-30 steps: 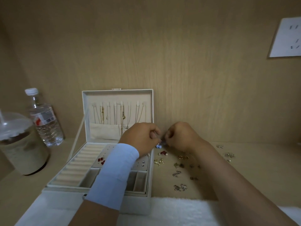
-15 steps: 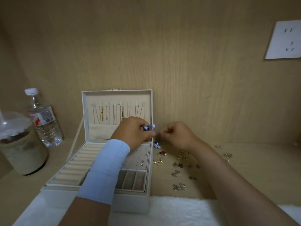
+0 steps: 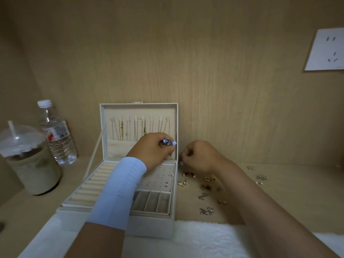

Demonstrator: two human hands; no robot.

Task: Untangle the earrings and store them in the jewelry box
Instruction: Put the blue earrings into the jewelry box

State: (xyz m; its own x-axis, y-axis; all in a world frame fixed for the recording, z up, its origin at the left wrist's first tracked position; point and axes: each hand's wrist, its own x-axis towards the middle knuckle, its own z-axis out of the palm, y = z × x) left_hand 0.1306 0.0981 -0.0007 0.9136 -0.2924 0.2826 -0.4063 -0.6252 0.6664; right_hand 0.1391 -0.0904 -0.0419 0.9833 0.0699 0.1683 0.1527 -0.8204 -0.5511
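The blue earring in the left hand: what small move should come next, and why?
Probably lower the left hand so the blue earring reaches the perforated panel of the open jewelry box: it is pinched over the box, and the panel has bare holes.

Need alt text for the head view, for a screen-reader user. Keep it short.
A left hand pinches a blue earring over an open jewelry box. The right hand, fingers curled, is just right of the box, near loose earrings scattered on the table. A water bottle and a lidded cup stand left of the box.
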